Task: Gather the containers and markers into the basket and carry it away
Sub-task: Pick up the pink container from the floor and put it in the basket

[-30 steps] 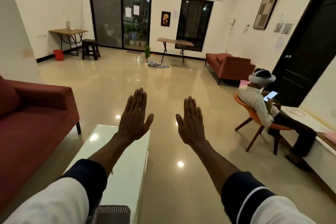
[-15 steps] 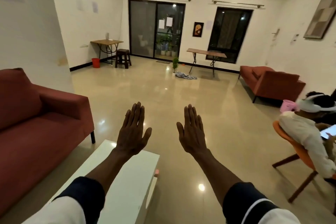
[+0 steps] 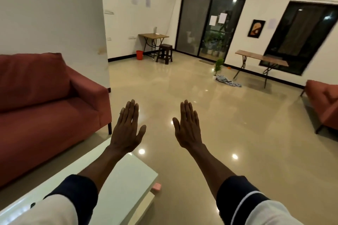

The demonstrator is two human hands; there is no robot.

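Both hands were stretched out in front of the person, backs up, the left hand (image 3: 126, 129) over the far end of a white tabletop (image 3: 128, 175) and the right hand (image 3: 188, 129) over the glossy floor (image 3: 237, 115). The fingers (image 3: 132, 107) of each were straight, held together and released, grasping nothing. No basket, container or marker could be seen anywhere in the view, so where the task's things lay could not be told from here; they were presumably out of frame. Judging by that and by the empty hands, the gathering did not appear to be under way: nothing was held, and both the collecting and the carrying looked to be left. The visible part of the tabletop carried nothing, and one small pink object (image 3: 157, 186), too small to identify, sat just off its corner. By count there were two hands, zero baskets, zero containers and zero markers in sight. Around them stood two red sofas, one (image 3: 45, 106) beside the tabletop and one (image 3: 323, 100) at the right edge, two folding tables against the far walls, one dark stool (image 3: 164, 53) and one small red bucket (image 3: 139, 55).
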